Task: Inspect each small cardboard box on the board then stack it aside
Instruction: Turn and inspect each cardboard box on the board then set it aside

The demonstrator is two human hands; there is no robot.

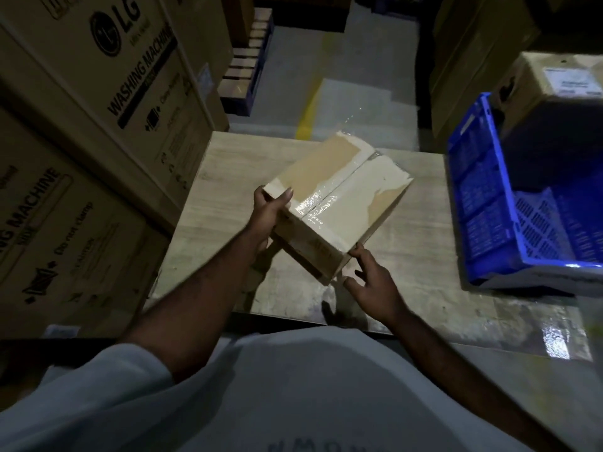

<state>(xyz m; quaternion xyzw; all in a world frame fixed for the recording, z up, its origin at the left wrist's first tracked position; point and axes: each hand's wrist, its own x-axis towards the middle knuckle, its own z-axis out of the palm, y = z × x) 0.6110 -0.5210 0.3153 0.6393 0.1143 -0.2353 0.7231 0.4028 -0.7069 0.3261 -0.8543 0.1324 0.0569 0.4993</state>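
Cardboard box (pixel 339 194), just one, gripped by left hand (pixel 268 218).

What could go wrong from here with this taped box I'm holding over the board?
Only the left hand really grips the cardboard box, at one corner; the right hand just touches the near corner with spread fingers. The tilted box might slip and drop onto the board. Swinging it right might clip the blue crate.

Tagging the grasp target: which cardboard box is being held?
The small taped box over the board; the left hand grips its corner. The LG cartons and the labelled box by the blue crate go untouched.
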